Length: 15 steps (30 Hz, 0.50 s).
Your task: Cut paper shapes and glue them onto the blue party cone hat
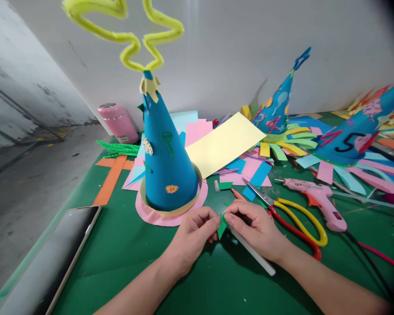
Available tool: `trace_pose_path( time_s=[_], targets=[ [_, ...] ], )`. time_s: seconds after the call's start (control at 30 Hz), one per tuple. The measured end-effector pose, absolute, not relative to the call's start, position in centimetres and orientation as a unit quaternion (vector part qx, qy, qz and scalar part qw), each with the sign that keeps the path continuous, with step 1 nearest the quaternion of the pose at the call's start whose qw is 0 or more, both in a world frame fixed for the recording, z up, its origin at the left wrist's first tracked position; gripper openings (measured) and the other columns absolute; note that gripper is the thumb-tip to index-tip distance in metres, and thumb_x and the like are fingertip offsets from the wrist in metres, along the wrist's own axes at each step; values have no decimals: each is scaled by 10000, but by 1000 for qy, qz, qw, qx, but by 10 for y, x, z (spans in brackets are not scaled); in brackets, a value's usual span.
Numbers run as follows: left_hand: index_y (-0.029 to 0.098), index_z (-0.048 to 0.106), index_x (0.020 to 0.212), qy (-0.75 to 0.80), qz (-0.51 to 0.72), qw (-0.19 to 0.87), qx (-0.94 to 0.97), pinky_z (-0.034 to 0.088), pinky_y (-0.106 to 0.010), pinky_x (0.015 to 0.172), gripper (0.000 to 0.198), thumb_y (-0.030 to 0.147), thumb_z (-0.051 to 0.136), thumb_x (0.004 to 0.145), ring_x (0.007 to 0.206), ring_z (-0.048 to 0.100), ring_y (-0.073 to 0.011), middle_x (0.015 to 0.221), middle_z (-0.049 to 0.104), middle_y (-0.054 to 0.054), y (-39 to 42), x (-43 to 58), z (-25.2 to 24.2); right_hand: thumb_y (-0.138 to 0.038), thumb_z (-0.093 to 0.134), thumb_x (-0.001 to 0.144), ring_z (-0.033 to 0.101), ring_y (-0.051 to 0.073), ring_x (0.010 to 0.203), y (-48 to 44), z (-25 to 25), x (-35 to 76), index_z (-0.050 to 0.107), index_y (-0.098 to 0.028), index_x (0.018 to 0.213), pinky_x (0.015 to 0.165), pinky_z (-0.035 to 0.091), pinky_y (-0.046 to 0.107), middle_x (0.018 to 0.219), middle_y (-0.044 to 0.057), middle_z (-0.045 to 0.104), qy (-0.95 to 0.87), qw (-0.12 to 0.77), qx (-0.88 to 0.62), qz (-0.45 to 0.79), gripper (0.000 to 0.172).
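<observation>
Tabletop (197, 291), hands (195, 227) (256, 223) closed on green paper (221, 228)

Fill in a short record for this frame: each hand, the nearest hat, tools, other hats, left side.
Left hand: pinching a piece of green paper
Right hand: pinching the same piece, white pen against it
Nearest hat: blue, upright, pink brim
Tools at right: scissors, glue gun
Other hats: one marked 5, another beyond
Left side: phone, pink bottle

There's room between phone (54, 256) and blue cone hat (170, 168), but scissors (267, 200) crowd the right grip (259, 224)
</observation>
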<state>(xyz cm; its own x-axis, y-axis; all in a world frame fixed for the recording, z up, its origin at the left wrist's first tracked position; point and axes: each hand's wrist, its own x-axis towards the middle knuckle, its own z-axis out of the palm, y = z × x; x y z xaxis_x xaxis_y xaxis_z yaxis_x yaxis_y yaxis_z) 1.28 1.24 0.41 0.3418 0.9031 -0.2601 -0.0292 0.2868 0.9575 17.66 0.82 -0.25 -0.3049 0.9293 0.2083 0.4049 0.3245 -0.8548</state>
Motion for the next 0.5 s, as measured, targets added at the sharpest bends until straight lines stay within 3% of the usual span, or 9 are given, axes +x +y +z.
trace_pose_path(
  time_s=[0.07,0.1,0.2,0.5],
  targets=[
    [157,507,552,459,377,682,427,266,-208,468,201,249,575,718,460,367,-73,462,453,47,13,13,2,-217,508,809,544,124,610,8,-4,178,554,-219,861,977,306,421,689,-21,571,-729,403,-452,319,69],
    [158,503,546,462,387,689,404,259,-207,462,199,244,581,707,452,367,-71,454,451,49,14,13,2,-192,528,792,548,127,632,7,-5,178,547,-224,901,979,311,421,729,-12,575,-735,415,-445,299,115],
    [153,503,522,459,406,695,376,252,-208,458,207,238,590,690,440,369,-66,445,448,49,13,14,2,-173,576,757,557,145,708,7,-8,179,560,-230,904,986,302,447,810,14,570,-789,402,-402,233,159],
    [144,571,585,427,394,739,341,298,-206,503,135,233,631,668,492,443,-74,496,508,34,9,14,1,-154,574,779,517,128,657,7,-7,182,634,-230,871,920,373,435,729,10,527,-837,402,-347,130,134]
  ],
)
